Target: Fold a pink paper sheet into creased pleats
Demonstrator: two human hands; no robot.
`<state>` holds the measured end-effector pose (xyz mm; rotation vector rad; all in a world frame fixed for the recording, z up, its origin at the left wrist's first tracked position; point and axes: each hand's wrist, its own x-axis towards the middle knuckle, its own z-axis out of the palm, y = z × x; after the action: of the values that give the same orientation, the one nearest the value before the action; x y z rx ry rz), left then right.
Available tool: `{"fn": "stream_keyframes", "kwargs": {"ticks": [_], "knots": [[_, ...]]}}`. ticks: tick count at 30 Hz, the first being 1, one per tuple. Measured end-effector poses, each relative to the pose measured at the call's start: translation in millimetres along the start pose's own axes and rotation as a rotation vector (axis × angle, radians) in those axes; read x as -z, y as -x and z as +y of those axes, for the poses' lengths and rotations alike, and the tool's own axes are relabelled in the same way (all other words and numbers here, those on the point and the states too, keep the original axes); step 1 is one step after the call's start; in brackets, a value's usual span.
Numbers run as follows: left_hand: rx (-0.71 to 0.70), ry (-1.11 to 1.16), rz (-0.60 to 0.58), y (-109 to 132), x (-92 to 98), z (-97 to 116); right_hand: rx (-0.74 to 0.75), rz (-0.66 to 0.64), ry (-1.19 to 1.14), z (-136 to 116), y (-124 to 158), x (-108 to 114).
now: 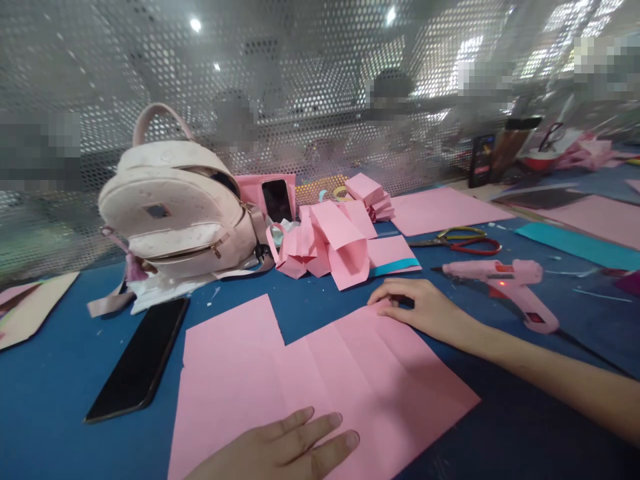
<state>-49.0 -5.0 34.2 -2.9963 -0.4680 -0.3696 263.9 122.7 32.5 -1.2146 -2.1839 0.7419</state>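
Note:
A large sheet of pink paper (320,373) lies on the blue table, with a notch cut into its far edge and several faint fold lines across it. My left hand (290,447) rests flat on its near part, fingers stretched out. At the far edge, the thumb and fingers of my right hand (415,303) pinch the same sheet. Just beyond that hand stand folded pink paper pieces (345,243), one with a blue strip (395,267) along its edge. To its right lies a pink glue gun (500,273) with a small red light lit.
A black phone (140,360) lies left of the sheet, before a cream backpack (175,200). Scissors (470,241), another pink sheet (445,210) and a teal strip (575,245) lie at the right. A perforated metal screen (300,80) rises behind the table (45,400).

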Motion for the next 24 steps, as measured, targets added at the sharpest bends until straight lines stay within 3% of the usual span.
{"fn": "stream_keyframes", "kwargs": {"ticks": [6,11,16,19,24], "knots": [[-0.009,0.021,0.014,-1.6,0.7,-1.3,0.021,-0.016,0.024,-1.6,-0.5,1.9],[-0.063,-0.029,-0.050,-5.8,6.5,1.9,0.053,-0.014,0.038,1.4,-0.4,0.7],[0.085,0.003,-0.033,-8.8,8.8,3.7,0.066,-0.016,0.029,0.1,0.0,0.7],[0.131,-0.099,-0.023,-15.8,5.8,4.8,0.068,-0.023,0.019,-1.8,0.4,2.5],[0.139,-0.252,-0.125,-43.1,-7.1,3.1,0.083,-0.028,0.000,-2.0,2.4,4.3]]}}
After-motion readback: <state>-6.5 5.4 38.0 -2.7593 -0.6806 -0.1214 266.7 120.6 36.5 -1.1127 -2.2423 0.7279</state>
